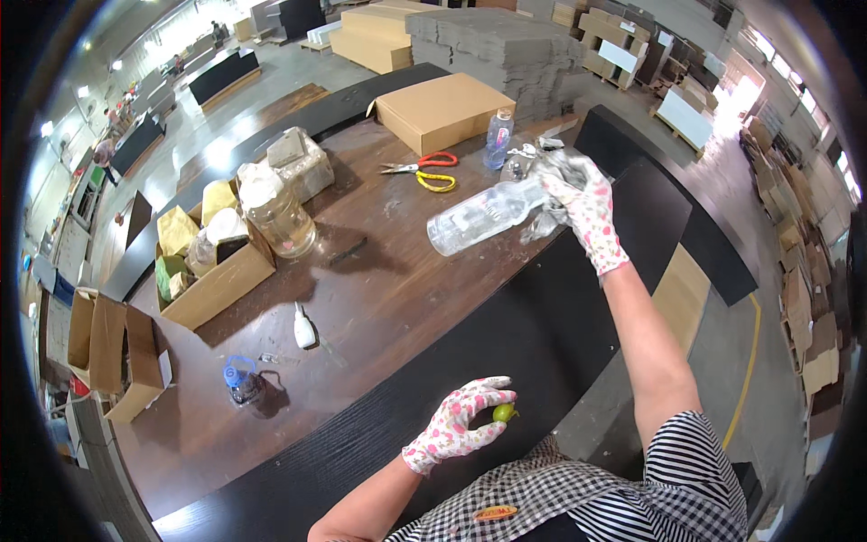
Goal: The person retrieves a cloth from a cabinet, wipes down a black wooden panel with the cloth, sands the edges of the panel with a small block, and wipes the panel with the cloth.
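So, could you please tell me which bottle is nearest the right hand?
The slanting clear bottle: its neck end is at the right hand, while the others are farther off.

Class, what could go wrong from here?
The round green fruit, pinched in the left hand's gloved fingertips, could slip and roll away. The clear bottle, tipped over near the right hand, might get knocked. The scissors lie loose; a careless reach could meet their blades.

your left hand [462, 420] pinching small round green thing [503, 413] above black panel [379, 379]; your right hand [585, 191] up at neck end of clear bottle [474, 219], by crumpled grey stuff [542, 224], grip kinda hard to see; red-and-yellow scissors [414, 169] nearby
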`<act>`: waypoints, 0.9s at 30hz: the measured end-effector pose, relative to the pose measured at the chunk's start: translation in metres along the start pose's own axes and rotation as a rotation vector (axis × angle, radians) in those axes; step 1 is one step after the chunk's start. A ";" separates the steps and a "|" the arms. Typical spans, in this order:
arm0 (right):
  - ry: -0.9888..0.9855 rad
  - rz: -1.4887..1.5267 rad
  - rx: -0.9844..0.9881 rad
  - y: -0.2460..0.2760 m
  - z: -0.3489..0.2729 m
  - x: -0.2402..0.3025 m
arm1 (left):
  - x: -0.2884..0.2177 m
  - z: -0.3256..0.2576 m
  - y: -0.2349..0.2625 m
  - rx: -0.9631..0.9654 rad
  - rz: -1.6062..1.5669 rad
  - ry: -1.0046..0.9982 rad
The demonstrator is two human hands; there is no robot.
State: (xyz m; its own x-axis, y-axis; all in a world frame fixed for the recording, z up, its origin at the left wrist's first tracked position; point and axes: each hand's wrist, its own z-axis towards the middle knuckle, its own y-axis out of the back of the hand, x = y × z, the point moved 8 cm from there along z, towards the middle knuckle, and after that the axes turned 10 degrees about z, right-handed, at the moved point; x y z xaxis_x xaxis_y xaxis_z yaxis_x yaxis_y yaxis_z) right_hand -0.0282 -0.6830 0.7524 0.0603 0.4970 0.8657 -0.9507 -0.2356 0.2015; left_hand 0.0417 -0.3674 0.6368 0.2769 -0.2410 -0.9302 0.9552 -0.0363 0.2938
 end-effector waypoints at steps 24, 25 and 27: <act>0.438 -0.638 0.626 -0.034 -0.211 0.034 | 0.001 0.002 -0.003 -0.009 0.044 -0.021; 0.433 -0.636 0.623 -0.033 -0.212 0.026 | -0.001 0.003 -0.002 -0.004 0.047 -0.023; 0.408 -0.749 0.680 -0.031 -0.214 0.005 | 0.000 0.001 -0.001 0.012 0.047 -0.019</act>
State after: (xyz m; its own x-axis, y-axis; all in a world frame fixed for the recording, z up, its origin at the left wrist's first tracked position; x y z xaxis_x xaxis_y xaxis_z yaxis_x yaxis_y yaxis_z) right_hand -0.0637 -0.4939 0.6526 0.3287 0.9171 0.2257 -0.3402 -0.1080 0.9341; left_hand 0.0409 -0.3681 0.6371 0.3190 -0.2610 -0.9111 0.9399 -0.0362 0.3395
